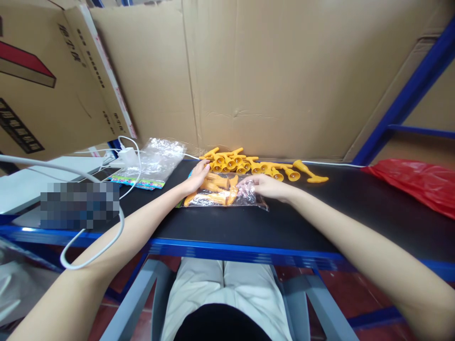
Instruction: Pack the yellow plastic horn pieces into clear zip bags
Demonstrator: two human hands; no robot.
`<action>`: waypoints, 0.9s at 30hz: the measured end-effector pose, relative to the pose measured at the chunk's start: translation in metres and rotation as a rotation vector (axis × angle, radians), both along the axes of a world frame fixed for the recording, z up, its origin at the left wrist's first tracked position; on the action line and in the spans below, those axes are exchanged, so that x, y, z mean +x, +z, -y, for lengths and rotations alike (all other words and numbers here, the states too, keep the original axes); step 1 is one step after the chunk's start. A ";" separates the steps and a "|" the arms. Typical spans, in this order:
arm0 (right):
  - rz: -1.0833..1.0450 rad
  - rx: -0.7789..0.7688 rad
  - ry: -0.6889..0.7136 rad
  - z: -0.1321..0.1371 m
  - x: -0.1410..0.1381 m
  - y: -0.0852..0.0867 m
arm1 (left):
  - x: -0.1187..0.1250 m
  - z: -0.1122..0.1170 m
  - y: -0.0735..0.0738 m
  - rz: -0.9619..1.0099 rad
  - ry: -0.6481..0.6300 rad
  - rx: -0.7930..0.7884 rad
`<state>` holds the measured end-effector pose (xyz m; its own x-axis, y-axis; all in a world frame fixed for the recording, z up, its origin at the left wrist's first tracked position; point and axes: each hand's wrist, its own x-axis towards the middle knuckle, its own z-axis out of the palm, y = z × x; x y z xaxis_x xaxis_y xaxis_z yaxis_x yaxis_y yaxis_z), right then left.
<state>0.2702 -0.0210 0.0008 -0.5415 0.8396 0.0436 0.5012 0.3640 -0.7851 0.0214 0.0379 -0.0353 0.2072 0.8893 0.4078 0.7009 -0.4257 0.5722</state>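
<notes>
A clear plastic bag lies flat on the black tabletop in front of me, with several yellow-orange plastic pieces inside it. My left hand lies over the bag's far left part with its fingers stretched out. At the bag's right end, my right hand has its fingers bent together on the clear plastic; the fingertips are partly hidden by glare. Just behind the bag is a heap of loose yellow pieces, each with a hollow cup-like end and a crossbar handle. One such piece lies apart on the right.
Flat clear bags with a colourful printed edge lie at the left. White cables loop near my left forearm, beside a pixelated object. A red plastic bag is at the right. Cardboard stands along the back.
</notes>
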 end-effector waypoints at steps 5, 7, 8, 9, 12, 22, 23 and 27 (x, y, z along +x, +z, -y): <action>0.022 -0.022 -0.015 0.001 0.001 0.000 | -0.002 -0.004 -0.003 -0.024 -0.047 0.012; 0.033 0.003 0.003 0.000 0.001 0.000 | -0.003 -0.005 -0.004 -0.013 -0.076 0.015; 0.045 0.013 0.010 0.000 0.002 0.001 | -0.004 -0.005 -0.005 0.001 -0.084 0.015; 0.061 0.021 0.009 -0.001 0.003 0.003 | -0.005 -0.006 -0.005 0.018 -0.089 0.014; 0.110 0.087 -0.078 -0.002 0.011 0.015 | -0.007 -0.010 -0.008 0.085 -0.114 0.017; 0.388 0.443 -0.909 -0.053 0.130 0.024 | -0.007 -0.009 -0.007 0.218 -0.171 -0.018; 0.468 0.414 -0.936 -0.060 0.143 0.016 | -0.006 -0.009 -0.006 0.219 -0.176 -0.020; 0.692 0.214 -0.880 -0.077 0.173 -0.012 | -0.006 -0.010 -0.006 0.221 -0.171 -0.023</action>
<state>0.4430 0.0561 -0.0113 0.2683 0.9512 0.1526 0.9501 -0.2351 -0.2052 0.0152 0.0475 -0.0412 0.2637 0.8583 0.4402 0.4771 -0.5127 0.7138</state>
